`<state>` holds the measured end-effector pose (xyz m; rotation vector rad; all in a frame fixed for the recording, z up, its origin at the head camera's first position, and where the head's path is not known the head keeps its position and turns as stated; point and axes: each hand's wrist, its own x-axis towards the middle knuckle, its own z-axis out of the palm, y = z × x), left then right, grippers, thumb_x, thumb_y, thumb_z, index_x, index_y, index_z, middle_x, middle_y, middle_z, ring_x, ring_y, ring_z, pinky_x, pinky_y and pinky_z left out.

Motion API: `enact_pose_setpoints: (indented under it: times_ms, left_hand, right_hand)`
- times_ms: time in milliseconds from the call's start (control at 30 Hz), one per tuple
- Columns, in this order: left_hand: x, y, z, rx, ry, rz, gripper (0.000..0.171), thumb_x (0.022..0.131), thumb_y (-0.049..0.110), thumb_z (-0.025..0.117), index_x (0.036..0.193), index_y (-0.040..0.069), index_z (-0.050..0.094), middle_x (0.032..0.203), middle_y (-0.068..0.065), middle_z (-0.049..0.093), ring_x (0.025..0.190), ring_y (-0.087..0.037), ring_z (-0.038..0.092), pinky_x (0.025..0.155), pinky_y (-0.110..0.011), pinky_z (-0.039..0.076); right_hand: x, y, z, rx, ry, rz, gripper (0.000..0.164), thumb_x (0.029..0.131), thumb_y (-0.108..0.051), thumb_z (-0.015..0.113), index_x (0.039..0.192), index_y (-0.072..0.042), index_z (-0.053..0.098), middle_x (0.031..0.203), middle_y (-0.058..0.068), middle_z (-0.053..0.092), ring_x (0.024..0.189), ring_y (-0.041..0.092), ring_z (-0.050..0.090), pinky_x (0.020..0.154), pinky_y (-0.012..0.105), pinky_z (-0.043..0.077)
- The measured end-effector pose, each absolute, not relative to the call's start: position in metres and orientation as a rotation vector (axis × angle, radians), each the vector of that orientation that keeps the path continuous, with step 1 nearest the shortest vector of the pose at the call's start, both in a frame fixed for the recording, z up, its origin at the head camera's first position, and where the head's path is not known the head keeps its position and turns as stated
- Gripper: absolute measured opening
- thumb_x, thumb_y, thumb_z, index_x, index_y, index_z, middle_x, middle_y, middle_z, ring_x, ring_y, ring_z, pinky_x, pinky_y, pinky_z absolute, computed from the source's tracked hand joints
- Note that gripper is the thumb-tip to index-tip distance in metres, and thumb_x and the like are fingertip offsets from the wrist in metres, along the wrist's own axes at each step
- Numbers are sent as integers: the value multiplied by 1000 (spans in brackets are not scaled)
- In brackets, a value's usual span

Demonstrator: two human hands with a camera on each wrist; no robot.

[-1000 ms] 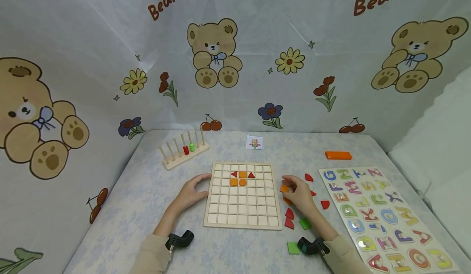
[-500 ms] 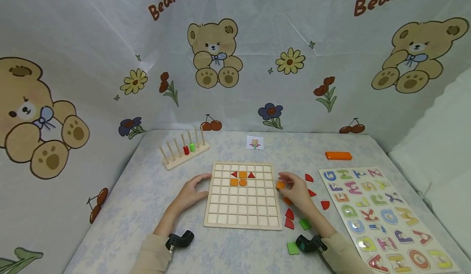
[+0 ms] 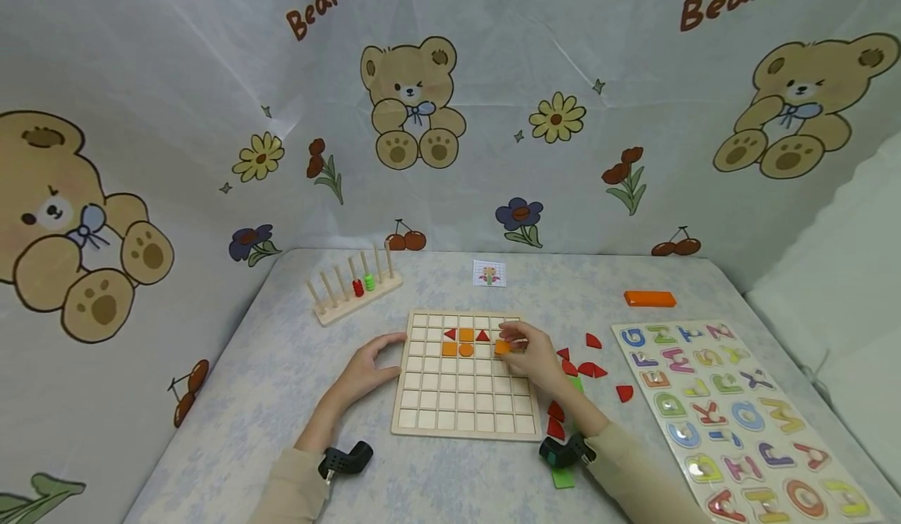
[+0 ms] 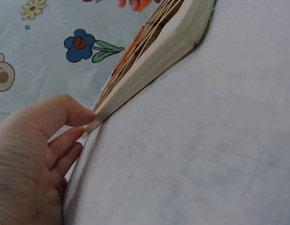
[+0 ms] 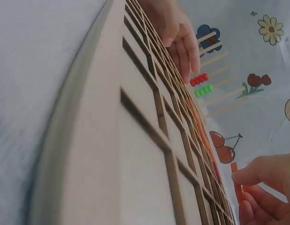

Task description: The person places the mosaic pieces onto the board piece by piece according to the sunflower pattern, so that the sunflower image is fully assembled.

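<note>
A wooden grid board (image 3: 464, 424) lies on the table. In its upper rows sit an orange square (image 3: 466, 335), a second orange square, an orange disc (image 3: 466, 350) and two red triangles (image 3: 482, 336). My right hand (image 3: 533, 354) is over the board's right side, pinching an orange square tile (image 3: 502, 347) between thumb and fingers; the right wrist view shows this tile (image 5: 237, 186) edge-on, close to the grid. At the board's left edge my left hand (image 3: 366, 369) rests with spread, relaxed fingers, its thumb (image 4: 79, 115) touching the rim in the left wrist view.
Loose red pieces (image 3: 624, 393) and green squares (image 3: 563, 479) lie right of the board, some partly behind the right forearm. Farther right is an alphabet board (image 3: 711, 422). Behind stand a peg rack (image 3: 359, 299), a small pattern card (image 3: 489, 273) and an orange bar (image 3: 650, 299).
My right hand has carried the orange square tile leftward from the loose pieces to over the board's right columns. The left hand keeps its place at the board's edge.
</note>
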<state>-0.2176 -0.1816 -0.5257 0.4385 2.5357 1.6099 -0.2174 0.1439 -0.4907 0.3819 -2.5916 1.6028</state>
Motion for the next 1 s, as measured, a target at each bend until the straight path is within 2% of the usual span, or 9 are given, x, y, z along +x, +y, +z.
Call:
enact_pose_setpoints:
  times_ms: [333, 567, 1000]
  left_hand:
    - [-216, -181, -524, 442, 2530, 1617, 55, 83, 12, 72, 135, 16, 53, 142, -6, 50, 141, -27, 35, 117, -51, 26]
    - [-216, -181, -523, 427, 2542, 1605, 55, 84, 9, 70, 136, 13, 53, 142, -7, 50, 141, -27, 35, 117, -51, 26]
    - [-216, -181, -523, 431, 2536, 1602, 55, 84, 9, 70, 136, 12, 52, 143, -7, 50, 141, -27, 35, 117, -51, 26]
  right_hand:
    - [-227, 124, -503, 458, -2598, 1652, 45, 74, 12, 67, 118, 3, 62, 105, 19, 65, 95, 29, 60, 81, 32, 55]
    - [-226, 119, -504, 482, -2581, 1647, 40, 74, 12, 67, 113, 4, 64, 105, 20, 66, 97, 31, 62, 85, 41, 55]
    - [-226, 114, -505, 472, -2569, 1619, 36, 76, 13, 67, 110, 2, 65, 104, 17, 67, 97, 31, 63, 85, 42, 55]
